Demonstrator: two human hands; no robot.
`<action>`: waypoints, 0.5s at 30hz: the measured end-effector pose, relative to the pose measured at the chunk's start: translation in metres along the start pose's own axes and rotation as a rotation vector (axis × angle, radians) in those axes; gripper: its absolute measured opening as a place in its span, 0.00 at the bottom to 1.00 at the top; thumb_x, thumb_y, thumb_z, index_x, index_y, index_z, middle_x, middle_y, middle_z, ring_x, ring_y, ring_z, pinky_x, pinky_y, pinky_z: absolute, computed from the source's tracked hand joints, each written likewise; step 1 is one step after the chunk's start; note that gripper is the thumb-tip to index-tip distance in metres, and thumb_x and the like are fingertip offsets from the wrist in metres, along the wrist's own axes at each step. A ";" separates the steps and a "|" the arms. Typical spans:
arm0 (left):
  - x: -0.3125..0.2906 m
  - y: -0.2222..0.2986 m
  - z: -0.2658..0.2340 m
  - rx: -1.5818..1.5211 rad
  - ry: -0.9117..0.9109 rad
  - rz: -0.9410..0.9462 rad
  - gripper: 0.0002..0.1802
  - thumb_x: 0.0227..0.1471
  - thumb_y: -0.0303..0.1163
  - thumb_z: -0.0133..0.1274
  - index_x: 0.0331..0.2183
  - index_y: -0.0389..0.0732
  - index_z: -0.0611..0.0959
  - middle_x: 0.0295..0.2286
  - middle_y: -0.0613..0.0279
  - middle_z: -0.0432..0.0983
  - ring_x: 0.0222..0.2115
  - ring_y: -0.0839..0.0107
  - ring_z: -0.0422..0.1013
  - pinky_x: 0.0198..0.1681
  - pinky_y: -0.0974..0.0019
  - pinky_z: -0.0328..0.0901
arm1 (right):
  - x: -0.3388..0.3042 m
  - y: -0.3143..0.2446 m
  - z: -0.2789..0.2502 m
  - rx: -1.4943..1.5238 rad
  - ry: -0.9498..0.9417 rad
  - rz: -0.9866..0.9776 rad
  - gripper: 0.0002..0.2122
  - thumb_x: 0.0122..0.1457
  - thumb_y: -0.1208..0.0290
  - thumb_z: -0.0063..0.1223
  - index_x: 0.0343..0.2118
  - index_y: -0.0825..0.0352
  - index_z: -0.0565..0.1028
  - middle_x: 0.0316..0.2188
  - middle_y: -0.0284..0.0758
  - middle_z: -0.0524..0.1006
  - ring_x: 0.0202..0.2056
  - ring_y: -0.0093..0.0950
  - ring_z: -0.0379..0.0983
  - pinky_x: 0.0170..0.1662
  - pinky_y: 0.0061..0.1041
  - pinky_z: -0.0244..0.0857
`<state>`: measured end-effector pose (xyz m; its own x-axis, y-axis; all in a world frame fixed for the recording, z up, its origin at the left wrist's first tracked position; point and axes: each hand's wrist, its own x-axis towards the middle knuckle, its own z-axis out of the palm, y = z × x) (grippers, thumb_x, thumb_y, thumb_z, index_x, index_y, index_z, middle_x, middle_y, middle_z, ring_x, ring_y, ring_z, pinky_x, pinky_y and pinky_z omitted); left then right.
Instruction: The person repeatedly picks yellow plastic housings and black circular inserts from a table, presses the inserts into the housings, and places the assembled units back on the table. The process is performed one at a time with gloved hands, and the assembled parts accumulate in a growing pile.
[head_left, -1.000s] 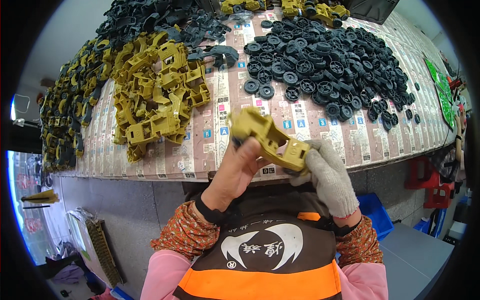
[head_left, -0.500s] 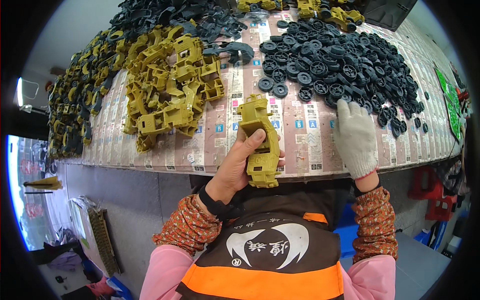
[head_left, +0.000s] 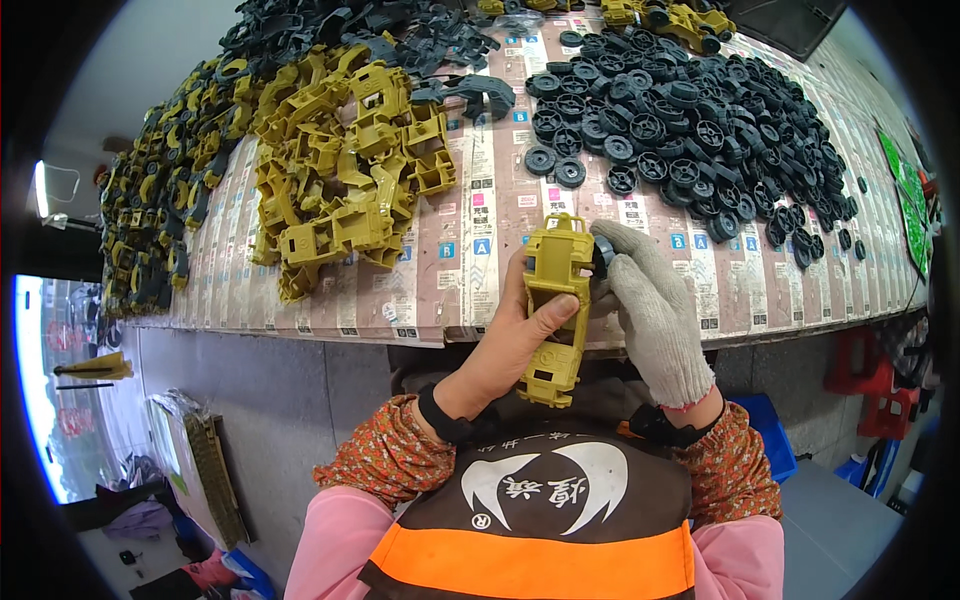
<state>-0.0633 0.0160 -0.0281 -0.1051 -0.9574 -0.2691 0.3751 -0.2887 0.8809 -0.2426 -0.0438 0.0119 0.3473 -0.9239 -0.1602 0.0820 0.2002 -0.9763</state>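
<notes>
A yellow plastic toy car body (head_left: 556, 262) is gripped in my bare left hand (head_left: 520, 335), thumb across its middle, over the table's front edge. My right hand (head_left: 655, 305), in a whitish knit glove, pinches a black toy wheel (head_left: 602, 254) against the car body's right side, near its far end. Whether the wheel sits on an axle there cannot be made out. Beyond my hands lies a big heap of black toy wheels (head_left: 690, 130). Left of it is a pile of yellow car bodies (head_left: 345, 190).
Yellow and black assembled toy cars (head_left: 165, 190) are heaped at the far left. Dark plastic parts (head_left: 350, 30) lie along the back, with a black bin (head_left: 785, 28) at the back right. The table's front edge (head_left: 420, 338) runs just beyond my body. Red stools (head_left: 875, 385) stand right.
My right hand has come from the wheel heap to the car body, now with a wheel in its fingers. My left hand has shifted the body slightly right and nearer me.
</notes>
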 end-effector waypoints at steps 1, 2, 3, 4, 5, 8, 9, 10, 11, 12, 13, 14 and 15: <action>-0.001 0.000 0.001 -0.001 0.002 0.013 0.43 0.67 0.40 0.59 0.71 0.48 0.52 0.59 0.60 0.66 0.59 0.69 0.66 0.63 0.62 0.64 | -0.001 -0.001 0.001 -0.032 -0.012 0.007 0.19 0.74 0.68 0.42 0.63 0.70 0.71 0.43 0.32 0.78 0.38 0.17 0.74 0.42 0.20 0.70; -0.002 0.000 0.001 -0.002 0.004 0.026 0.43 0.67 0.38 0.59 0.72 0.48 0.51 0.60 0.60 0.66 0.60 0.69 0.65 0.64 0.62 0.63 | -0.002 -0.002 0.000 -0.064 -0.024 0.013 0.19 0.74 0.69 0.42 0.64 0.70 0.71 0.43 0.32 0.78 0.38 0.17 0.74 0.43 0.20 0.70; -0.001 -0.003 0.000 -0.025 0.020 0.043 0.43 0.67 0.35 0.59 0.71 0.48 0.52 0.60 0.60 0.66 0.60 0.69 0.65 0.64 0.61 0.63 | -0.003 -0.004 -0.001 -0.099 -0.032 0.018 0.19 0.74 0.69 0.42 0.64 0.69 0.71 0.43 0.32 0.78 0.38 0.17 0.75 0.43 0.19 0.70; 0.000 -0.004 0.001 -0.012 0.022 0.062 0.43 0.67 0.35 0.59 0.71 0.48 0.52 0.60 0.59 0.66 0.60 0.68 0.65 0.64 0.61 0.63 | -0.004 -0.001 -0.002 -0.069 -0.034 0.029 0.19 0.74 0.69 0.43 0.64 0.70 0.71 0.46 0.32 0.78 0.41 0.18 0.74 0.47 0.20 0.69; 0.000 -0.005 0.001 0.001 0.024 0.080 0.44 0.67 0.35 0.59 0.71 0.48 0.51 0.60 0.59 0.65 0.60 0.68 0.65 0.64 0.61 0.63 | -0.003 0.006 -0.003 -0.038 -0.035 0.039 0.19 0.74 0.68 0.44 0.63 0.71 0.71 0.49 0.33 0.79 0.44 0.20 0.73 0.50 0.21 0.69; 0.001 -0.010 0.002 0.087 0.042 0.142 0.45 0.65 0.34 0.61 0.71 0.48 0.51 0.60 0.57 0.65 0.61 0.67 0.65 0.64 0.60 0.63 | -0.005 0.006 -0.003 -0.178 -0.012 -0.016 0.19 0.73 0.70 0.45 0.63 0.72 0.71 0.51 0.38 0.80 0.49 0.25 0.76 0.54 0.25 0.69; 0.001 -0.010 0.003 0.124 0.047 0.163 0.46 0.64 0.34 0.62 0.71 0.48 0.51 0.60 0.56 0.65 0.61 0.66 0.65 0.64 0.60 0.63 | -0.007 0.005 -0.003 -0.263 0.003 -0.048 0.19 0.73 0.71 0.46 0.63 0.73 0.71 0.51 0.40 0.81 0.49 0.28 0.77 0.54 0.26 0.70; 0.001 -0.010 0.002 0.219 0.038 0.201 0.47 0.64 0.34 0.62 0.71 0.48 0.50 0.60 0.55 0.66 0.61 0.65 0.66 0.64 0.59 0.63 | -0.010 0.008 -0.002 -0.356 0.021 -0.147 0.19 0.72 0.72 0.46 0.63 0.73 0.71 0.50 0.44 0.81 0.49 0.31 0.79 0.54 0.28 0.71; 0.002 -0.009 0.001 0.313 0.028 0.238 0.47 0.63 0.34 0.63 0.71 0.48 0.50 0.60 0.54 0.66 0.60 0.64 0.66 0.64 0.59 0.63 | -0.013 0.013 -0.001 -0.449 0.038 -0.247 0.19 0.71 0.74 0.46 0.63 0.74 0.71 0.49 0.47 0.81 0.49 0.35 0.80 0.53 0.30 0.72; 0.003 -0.008 0.000 0.408 0.018 0.275 0.48 0.62 0.34 0.63 0.70 0.48 0.50 0.59 0.53 0.67 0.60 0.64 0.67 0.64 0.58 0.63 | -0.016 0.016 0.000 -0.542 0.055 -0.346 0.19 0.70 0.75 0.46 0.62 0.75 0.71 0.48 0.50 0.82 0.48 0.38 0.82 0.53 0.31 0.72; 0.001 -0.004 0.002 0.501 0.015 0.301 0.49 0.61 0.34 0.63 0.70 0.48 0.49 0.58 0.49 0.70 0.58 0.57 0.71 0.62 0.56 0.65 | -0.018 0.017 -0.001 -0.527 0.022 -0.345 0.21 0.68 0.78 0.48 0.63 0.75 0.70 0.44 0.57 0.81 0.45 0.48 0.83 0.49 0.37 0.75; 0.002 -0.003 0.001 0.541 0.003 0.293 0.49 0.61 0.34 0.63 0.70 0.49 0.49 0.57 0.48 0.71 0.57 0.55 0.73 0.61 0.55 0.65 | -0.019 0.018 -0.002 -0.566 0.006 -0.331 0.22 0.66 0.78 0.49 0.63 0.75 0.69 0.44 0.57 0.81 0.44 0.50 0.83 0.48 0.38 0.75; 0.001 -0.003 0.001 0.582 -0.002 0.284 0.50 0.61 0.34 0.63 0.70 0.49 0.48 0.56 0.47 0.73 0.55 0.53 0.74 0.60 0.55 0.66 | -0.021 0.017 -0.004 -0.603 -0.016 -0.317 0.23 0.65 0.78 0.50 0.63 0.75 0.69 0.44 0.57 0.81 0.44 0.51 0.82 0.48 0.39 0.75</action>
<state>-0.0649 0.0163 -0.0305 -0.0773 -0.9970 0.0054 -0.1717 0.0187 0.9850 -0.2517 -0.0226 -0.0021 0.4066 -0.9021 0.1445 -0.3517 -0.3006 -0.8865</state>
